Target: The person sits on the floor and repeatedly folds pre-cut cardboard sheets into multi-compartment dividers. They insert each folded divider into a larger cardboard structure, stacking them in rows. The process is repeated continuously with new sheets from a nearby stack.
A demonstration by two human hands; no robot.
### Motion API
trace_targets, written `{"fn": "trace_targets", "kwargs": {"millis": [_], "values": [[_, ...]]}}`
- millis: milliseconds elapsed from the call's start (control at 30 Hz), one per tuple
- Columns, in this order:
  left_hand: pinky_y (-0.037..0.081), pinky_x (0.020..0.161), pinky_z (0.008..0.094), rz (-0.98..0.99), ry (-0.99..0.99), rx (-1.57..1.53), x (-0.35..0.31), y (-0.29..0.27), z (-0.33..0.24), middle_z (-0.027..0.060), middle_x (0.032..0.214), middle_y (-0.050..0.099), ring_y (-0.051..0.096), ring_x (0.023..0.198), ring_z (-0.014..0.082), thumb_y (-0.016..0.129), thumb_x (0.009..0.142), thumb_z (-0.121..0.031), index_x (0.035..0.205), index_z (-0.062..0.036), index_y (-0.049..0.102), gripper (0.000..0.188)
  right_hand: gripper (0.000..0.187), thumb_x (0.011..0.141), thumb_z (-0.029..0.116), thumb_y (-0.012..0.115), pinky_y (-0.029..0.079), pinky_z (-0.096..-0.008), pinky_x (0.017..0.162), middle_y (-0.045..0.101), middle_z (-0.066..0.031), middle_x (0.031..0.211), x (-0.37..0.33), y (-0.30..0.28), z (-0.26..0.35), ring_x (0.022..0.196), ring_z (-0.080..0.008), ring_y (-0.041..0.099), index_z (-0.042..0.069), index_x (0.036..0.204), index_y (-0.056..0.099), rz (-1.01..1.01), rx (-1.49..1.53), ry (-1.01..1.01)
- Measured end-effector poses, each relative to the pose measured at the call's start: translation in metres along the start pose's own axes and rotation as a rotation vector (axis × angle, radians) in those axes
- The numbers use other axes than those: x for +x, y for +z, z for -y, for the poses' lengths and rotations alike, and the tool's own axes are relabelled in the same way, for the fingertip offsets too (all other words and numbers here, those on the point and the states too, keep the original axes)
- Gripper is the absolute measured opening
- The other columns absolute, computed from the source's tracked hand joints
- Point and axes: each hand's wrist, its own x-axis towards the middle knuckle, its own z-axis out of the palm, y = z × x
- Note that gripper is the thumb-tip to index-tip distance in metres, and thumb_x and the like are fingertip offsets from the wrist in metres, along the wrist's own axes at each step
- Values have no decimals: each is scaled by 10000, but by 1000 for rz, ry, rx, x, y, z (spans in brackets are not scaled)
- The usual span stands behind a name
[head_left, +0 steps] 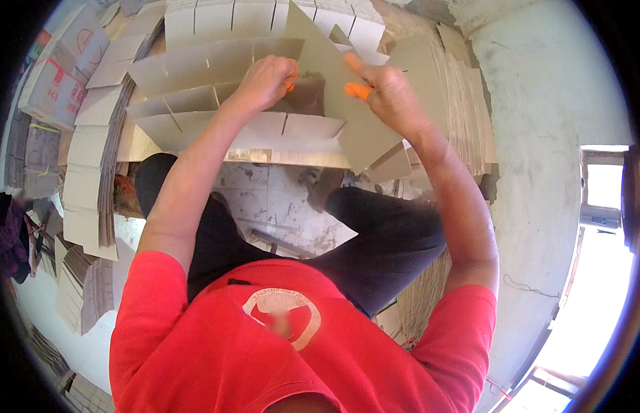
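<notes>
My right hand, with orange covers on two fingertips, grips a tan cardboard strip standing diagonally. My left hand, also with orange fingertip covers, is curled closed by the slotted cardboard dividers; whatever its fingers hold is hidden. Several of these long dividers stand in rows: a far one, and a near one whose slot shows under my left wrist. The right end of the near row meets the diagonal strip. Below my right hand a smaller cardboard piece juts over the bench edge.
Stacked cardboard sheets lie on the right of the wooden bench. A row of assembled dividers stands at the back. Overlapping flat stacks and a printed carton are at left. A grey wall borders the right.
</notes>
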Motion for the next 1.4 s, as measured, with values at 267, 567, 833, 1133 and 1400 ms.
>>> {"fn": "trace_targets", "kwargs": {"millis": [267, 567, 833, 1133, 1400], "values": [[489, 667, 438, -215, 87, 60, -8, -6, -17, 184, 808, 640, 621, 776, 359, 721, 743, -150, 948, -35, 653, 245, 529, 803, 66, 661, 481, -456, 762, 614, -294, 954, -13, 3, 1, 907, -426, 603, -14, 1283, 453, 60, -75, 4], [489, 678, 454, 206, 4, 17, -57, 10, -52, 173, 805, 647, 630, 793, 355, 698, 758, -187, 883, -40, 683, 193, 754, 771, -13, 686, 515, -354, 688, 643, -203, 1051, -54, 3, -1, 795, -284, 640, 77, 1434, 338, 7, -54, -50], [488, 653, 453, 126, 40, 22, -55, 22, -50, 191, 787, 641, 633, 767, 354, 683, 744, -100, 855, -38, 684, 127, 732, 813, -41, 606, 493, -321, 517, 656, -164, 951, -60, 18, 9, 699, -220, 624, 123, 1458, 302, 47, 105, 136], [486, 636, 452, 213, 108, 49, -53, 15, -48, 177, 705, 623, 632, 725, 347, 679, 757, -136, 807, -59, 691, 93, 751, 800, -35, 567, 490, -414, 640, 587, -274, 804, -85, 36, -10, 707, -417, 599, 69, 1468, 239, -46, 56, -97], [475, 691, 422, -117, 128, 176, -9, -18, -19, 148, 842, 633, 587, 795, 332, 705, 733, -161, 936, -41, 637, 245, 765, 838, -5, 548, 472, -420, 568, 551, -243, 691, -99, 47, 3, 605, -401, 566, 96, 1491, 162, -53, 66, 46]]}}
